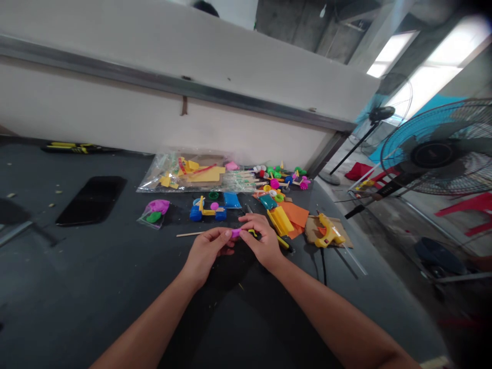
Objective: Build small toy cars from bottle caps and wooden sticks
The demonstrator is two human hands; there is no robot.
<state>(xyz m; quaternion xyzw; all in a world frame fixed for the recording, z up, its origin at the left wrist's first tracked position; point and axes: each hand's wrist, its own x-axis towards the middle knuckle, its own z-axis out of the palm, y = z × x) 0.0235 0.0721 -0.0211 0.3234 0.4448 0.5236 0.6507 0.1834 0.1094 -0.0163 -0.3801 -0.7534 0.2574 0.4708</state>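
Note:
Between the fingertips of both hands is a small piece of purple clay [236,233]. My left hand [209,251] pinches its left end with thumb and fingers. The right end is pinched by my right hand [261,240]. Just beyond the hands stands a small model with blue wheels [208,213], a yellow upright and a pink ball. A thin wooden stick [189,234] lies left of my left hand. Beside my right hand are yellow strips [281,221] and orange sheets [296,218]. A plastic bag with purple and green clay [156,211] lies farther left.
A black phone [92,200] lies on the dark table [115,287] at the left. A clear bag of yellow pieces [192,173] and several colourful clay parts [286,178] line the back. A yellow glue gun [328,233] rests on cardboard at the right, near a fan [434,154].

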